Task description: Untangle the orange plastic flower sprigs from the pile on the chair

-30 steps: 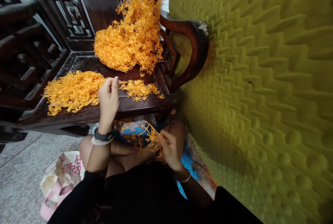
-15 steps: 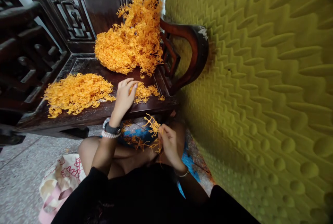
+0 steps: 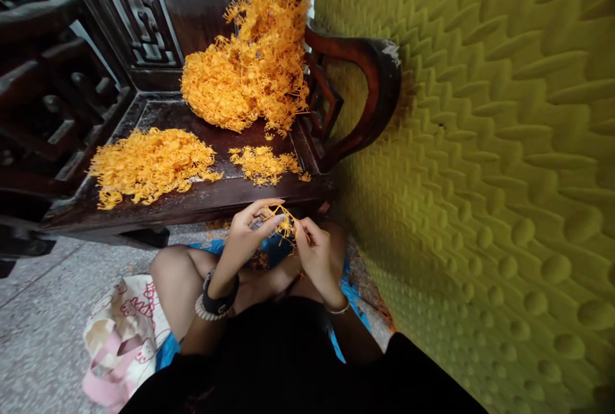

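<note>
Between my two hands, just in front of the chair's edge, is an orange branching plastic piece (image 3: 286, 227) with thin stems. My left hand (image 3: 247, 234) pinches its left side between thumb and fingers. The right side is gripped by the fingertips of my right hand (image 3: 314, 254). Ahead on the dark wooden seat (image 3: 192, 109) lie a small cluster of orange pieces (image 3: 266, 165), a wider orange pile (image 3: 154, 164) to the left, and a tall tangled orange heap (image 3: 254, 61) at the back right.
A curved wooden armrest (image 3: 372, 87) stands right of the seat, beside a yellow-green embossed panel (image 3: 480, 145). Blue sheeting (image 3: 353, 302) with orange bits lies under my crossed legs. A cream and pink bag (image 3: 125, 324) rests on the speckled floor at the left.
My left hand has come back from the small cluster on the seat to meet my right hand, and now grips the orange piece too. The view has shifted slightly.
</note>
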`<state>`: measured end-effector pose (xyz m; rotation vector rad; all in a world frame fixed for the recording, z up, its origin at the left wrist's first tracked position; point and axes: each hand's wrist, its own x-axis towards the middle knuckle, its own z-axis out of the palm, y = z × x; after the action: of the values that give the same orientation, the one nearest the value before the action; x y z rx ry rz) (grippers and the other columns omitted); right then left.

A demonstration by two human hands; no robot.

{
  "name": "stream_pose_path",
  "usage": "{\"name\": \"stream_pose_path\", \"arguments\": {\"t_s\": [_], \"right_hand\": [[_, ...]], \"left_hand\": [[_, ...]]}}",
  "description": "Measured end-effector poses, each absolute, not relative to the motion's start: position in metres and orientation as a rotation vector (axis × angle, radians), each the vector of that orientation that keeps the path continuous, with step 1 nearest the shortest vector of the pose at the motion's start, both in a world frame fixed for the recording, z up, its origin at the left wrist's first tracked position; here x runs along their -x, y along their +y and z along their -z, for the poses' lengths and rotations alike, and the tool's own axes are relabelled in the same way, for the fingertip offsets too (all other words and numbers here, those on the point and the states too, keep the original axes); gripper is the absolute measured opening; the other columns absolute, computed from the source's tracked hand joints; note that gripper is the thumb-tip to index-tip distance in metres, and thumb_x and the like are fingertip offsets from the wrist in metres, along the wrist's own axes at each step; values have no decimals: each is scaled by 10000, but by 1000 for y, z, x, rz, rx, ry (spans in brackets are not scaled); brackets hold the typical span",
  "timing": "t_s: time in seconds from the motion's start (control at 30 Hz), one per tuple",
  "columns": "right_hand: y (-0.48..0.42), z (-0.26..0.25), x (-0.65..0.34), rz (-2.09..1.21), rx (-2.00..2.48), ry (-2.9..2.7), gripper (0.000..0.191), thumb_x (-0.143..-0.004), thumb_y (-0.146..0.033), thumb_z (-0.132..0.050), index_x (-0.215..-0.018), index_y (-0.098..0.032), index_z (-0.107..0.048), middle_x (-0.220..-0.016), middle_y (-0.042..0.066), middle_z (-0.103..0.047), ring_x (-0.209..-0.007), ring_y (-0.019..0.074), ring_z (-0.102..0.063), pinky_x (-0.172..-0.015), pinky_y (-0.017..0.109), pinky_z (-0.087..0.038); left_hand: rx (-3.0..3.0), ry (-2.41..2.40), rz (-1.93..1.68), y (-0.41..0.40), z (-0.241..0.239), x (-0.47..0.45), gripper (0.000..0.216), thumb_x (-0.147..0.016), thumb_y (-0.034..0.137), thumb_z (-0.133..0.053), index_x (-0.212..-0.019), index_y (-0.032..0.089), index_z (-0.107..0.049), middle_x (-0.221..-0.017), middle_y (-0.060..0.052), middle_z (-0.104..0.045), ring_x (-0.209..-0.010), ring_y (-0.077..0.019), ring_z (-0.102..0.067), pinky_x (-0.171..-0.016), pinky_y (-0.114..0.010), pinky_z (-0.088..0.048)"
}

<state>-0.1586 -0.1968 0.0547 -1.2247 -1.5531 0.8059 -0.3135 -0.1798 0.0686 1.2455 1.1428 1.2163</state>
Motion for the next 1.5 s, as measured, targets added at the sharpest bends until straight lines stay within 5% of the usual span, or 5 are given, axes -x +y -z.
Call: {"name": "stream_pose_path", "arguments": {"t_s": [0.17,0.37,0.6,1.03,1.5], "right_hand": [[-196,-52,163,-778,1235,-1522,281,-931,-324,-445,-687,-200,-507,-589,-33,-426,-534,107,-376,-525,246,-294],[-197,-52,168,-789,1217,-1551,257,-913,-302,-473,-681,-201,-522,-615,-19,-496,-555,113,-417,-548,258,-309],[-185,-65,150,-1522,946,-930,373,-767,-340,-530,-538,-222,-261,-480,-80,-188,-460,87,-175,-462,245,-199],[-182,-65,151,-1557,884,-1340,450,-773,-351,-602,-493,-204,-282,-492,-79,-210,-472,65,-156,-471,251,-126],[-174,-56,151,-2041,727,-874,416,-728,-315,-569,-523,-226,-219,-444,-107,-129,-411,61,-126,-411,218,-180]], "left_hand": [[-1024,957,-1313,-188,-57,304,677,-792,492,-664,-1370,245,-414,-885,-40,-680,-697,-149,-638,-679,-276,-515],[-1103,1025,-1265,-190,-49,288,329,-796,527,-644,-859,206,-607,-787,-28,-616,-704,-154,-575,-670,-273,-476],[-990,922,-1159,-203,-45,307,424,-840,520,-599,-587,186,-536,-610,0,-486,-619,-137,-461,-641,-277,-429],[-717,877,-1119,-238,-33,301,743,-719,836,-433,-928,157,-652,-847,-89,-660,-693,-193,-590,-667,-345,-513],[-630,751,-885,-251,-34,297,433,-733,544,-724,-734,136,-579,-506,58,-445,-418,-41,-370,-415,-173,-318]]}}
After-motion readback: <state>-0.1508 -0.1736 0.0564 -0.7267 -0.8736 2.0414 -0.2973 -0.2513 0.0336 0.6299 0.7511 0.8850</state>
